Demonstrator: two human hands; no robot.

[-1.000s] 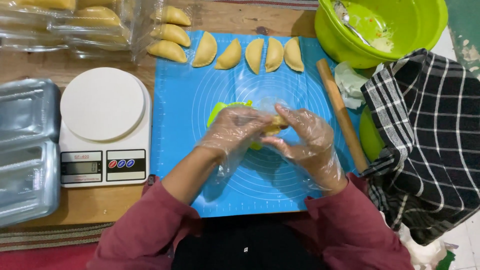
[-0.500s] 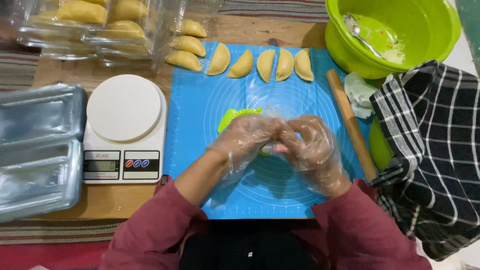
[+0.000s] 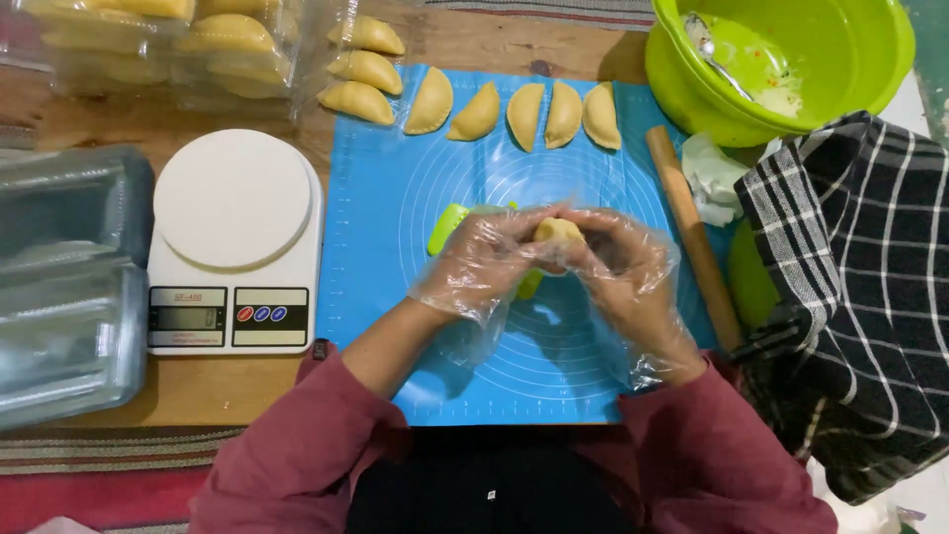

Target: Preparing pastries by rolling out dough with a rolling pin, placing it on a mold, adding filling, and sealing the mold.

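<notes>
With the left hand [image 3: 484,262] and right hand [image 3: 618,267], both in clear plastic gloves, grasping the small yellow dough ball [image 3: 559,233] above the centre of the blue silicone mat [image 3: 376,247], apply even fingertip pressure to avoid tearing.

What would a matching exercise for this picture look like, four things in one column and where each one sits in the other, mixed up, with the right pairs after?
Things:
1. kitchen scale
2. rolling pin
3. green bowl
4. piece of dough

Places:
A. far right corner, beyond the checked cloth
B. between the gloved left hand and right hand
C. on the wooden table, left of the blue mat
D. along the mat's right edge

Pairs: 1-C, 2-D, 3-A, 4-B
</notes>
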